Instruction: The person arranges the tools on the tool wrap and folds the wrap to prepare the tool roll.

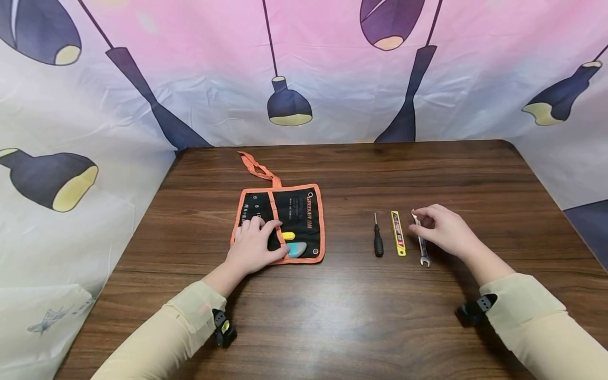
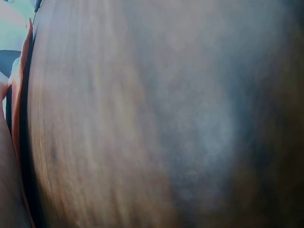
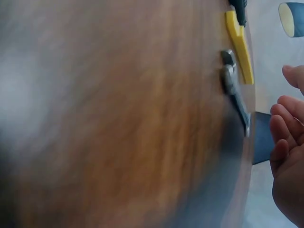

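A black, orange-edged pouch [image 1: 311, 232] lies flat on the counter [image 1: 332, 322], its strap [image 1: 256, 168] extended beyond the far edge. Its pocket holds a yellow piece [image 1: 288, 236] and a teal-and-grey piece [image 1: 297, 249], both protruding to the right past the orange band; other contents, if any, are hidden by the left hand [image 1: 252, 245]. The left hand rests on the pouch, fingers spread over the pocket and thumb near the lower edge, relaxed and gripping nothing. The right hand [image 1: 446, 229] is bent with a gap between thumb and fingers, released; the right wrist view shows it raised off the counter and apart from the wrench [image 1: 422, 248]. The wrench lies on the counter, below the right fingertips. To its left lie a yellow strip [image 1: 398, 234], then a screwdriver [image 1: 378, 241].
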A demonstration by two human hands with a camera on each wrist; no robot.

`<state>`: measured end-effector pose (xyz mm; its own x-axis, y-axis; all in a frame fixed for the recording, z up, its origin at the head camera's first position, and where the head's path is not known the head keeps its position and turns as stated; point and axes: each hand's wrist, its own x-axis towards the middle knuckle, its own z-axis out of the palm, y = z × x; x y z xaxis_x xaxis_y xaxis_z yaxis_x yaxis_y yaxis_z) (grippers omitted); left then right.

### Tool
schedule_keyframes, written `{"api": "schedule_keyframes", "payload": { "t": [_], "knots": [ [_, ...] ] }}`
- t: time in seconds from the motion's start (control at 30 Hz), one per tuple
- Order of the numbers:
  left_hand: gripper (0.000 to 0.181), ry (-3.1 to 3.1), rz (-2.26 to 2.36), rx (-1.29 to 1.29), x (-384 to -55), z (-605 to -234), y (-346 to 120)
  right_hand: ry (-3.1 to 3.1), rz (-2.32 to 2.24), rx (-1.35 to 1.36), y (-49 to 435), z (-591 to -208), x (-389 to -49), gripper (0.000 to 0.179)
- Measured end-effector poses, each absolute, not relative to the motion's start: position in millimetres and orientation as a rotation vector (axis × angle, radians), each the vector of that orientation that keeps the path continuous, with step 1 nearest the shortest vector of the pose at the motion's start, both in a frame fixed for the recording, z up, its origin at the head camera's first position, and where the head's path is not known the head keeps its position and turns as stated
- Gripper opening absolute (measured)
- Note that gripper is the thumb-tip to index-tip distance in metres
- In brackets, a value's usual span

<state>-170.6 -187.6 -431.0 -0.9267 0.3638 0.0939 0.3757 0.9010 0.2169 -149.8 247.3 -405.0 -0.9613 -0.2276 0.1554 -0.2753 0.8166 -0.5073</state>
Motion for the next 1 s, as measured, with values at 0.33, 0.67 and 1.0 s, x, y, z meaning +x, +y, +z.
{"api": "schedule_keyframes", "payload": {
  "t": [0.33, 0.67, 1.0],
  "knots": [
    [0.069, -3.012, -0.375, -0.603, -173.3, -429.7, -186.3, -2.983, 0.782, 0.481, 263.9, -413.1, -138.8, 0.057],
    [0.068, -3.013, -0.356, -0.626, -174.9, -428.2, -183.8, -3.068, 0.774, 0.564, 269.6, -419.2, -129.3, 0.080],
    [0.066, -3.010, -0.368, -0.602, -170.8, -431.1, -185.5, -3.109, 0.741, 0.585, 273.6, -420.1, -129.8, 0.078]
  ]
}}
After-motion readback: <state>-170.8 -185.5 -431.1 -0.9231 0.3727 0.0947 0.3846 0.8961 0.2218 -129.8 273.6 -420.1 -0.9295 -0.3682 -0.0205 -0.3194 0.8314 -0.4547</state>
